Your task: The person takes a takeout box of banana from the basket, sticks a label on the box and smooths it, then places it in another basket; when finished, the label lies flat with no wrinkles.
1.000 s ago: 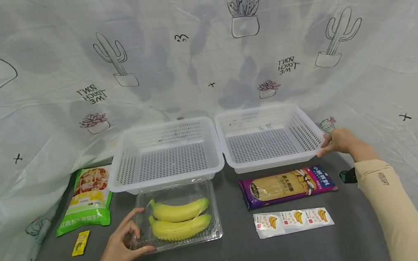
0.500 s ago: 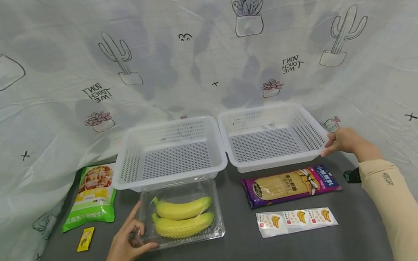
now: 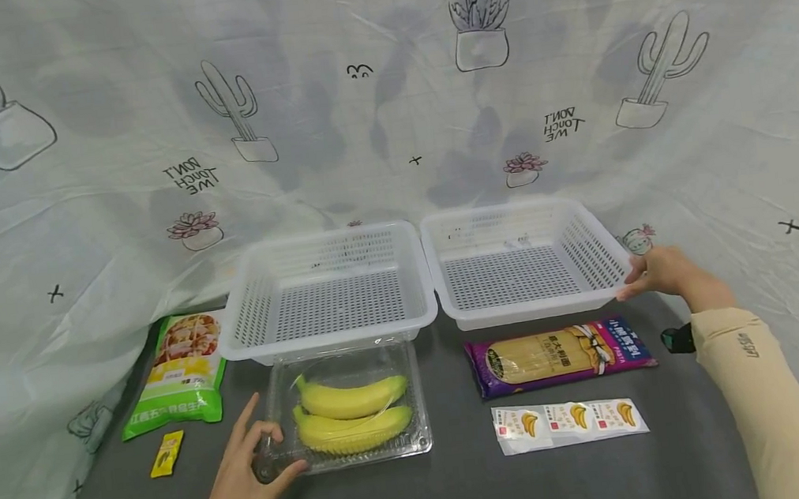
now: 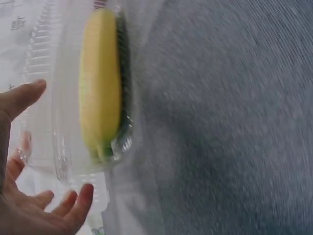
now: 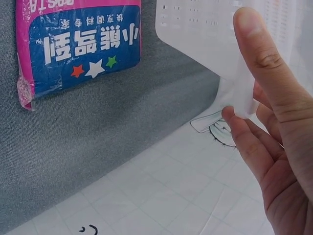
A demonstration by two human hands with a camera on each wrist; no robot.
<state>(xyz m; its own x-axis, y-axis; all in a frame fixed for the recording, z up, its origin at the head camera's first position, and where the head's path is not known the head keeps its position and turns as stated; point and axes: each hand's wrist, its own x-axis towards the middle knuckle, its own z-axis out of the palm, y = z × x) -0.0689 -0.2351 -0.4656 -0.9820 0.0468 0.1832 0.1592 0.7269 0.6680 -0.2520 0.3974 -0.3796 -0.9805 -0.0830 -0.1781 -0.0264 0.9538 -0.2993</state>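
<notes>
Two yellow bananas (image 3: 354,398) lie in a clear plastic clamshell box (image 3: 418,426) in front of the left basket. My left hand (image 3: 243,469) is at the box's left side, thumb and fingers spread. The left wrist view shows this hand (image 4: 39,196) beside the box (image 4: 63,132), with a gap at the fingertips I see. At the front right corner of the right white basket (image 3: 533,307), my right hand (image 3: 665,272) grips the rim. Up close, the thumb of this hand (image 5: 279,117) lies over the basket (image 5: 200,39) and its fingers curl round the corner.
A second white basket (image 3: 329,344) stands on the left. Pasta in a purple pack (image 3: 559,356) and a strip of banana stickers (image 3: 570,425) lie on the right. At left are a green food bag (image 3: 178,372) and a small yellow packet (image 3: 167,454). A printed curtain (image 3: 387,108) hangs behind.
The head view has shifted slightly, so everything sits a little further right. The fingers of my left hand have loosened from the box's edge. My right hand stays on the basket corner.
</notes>
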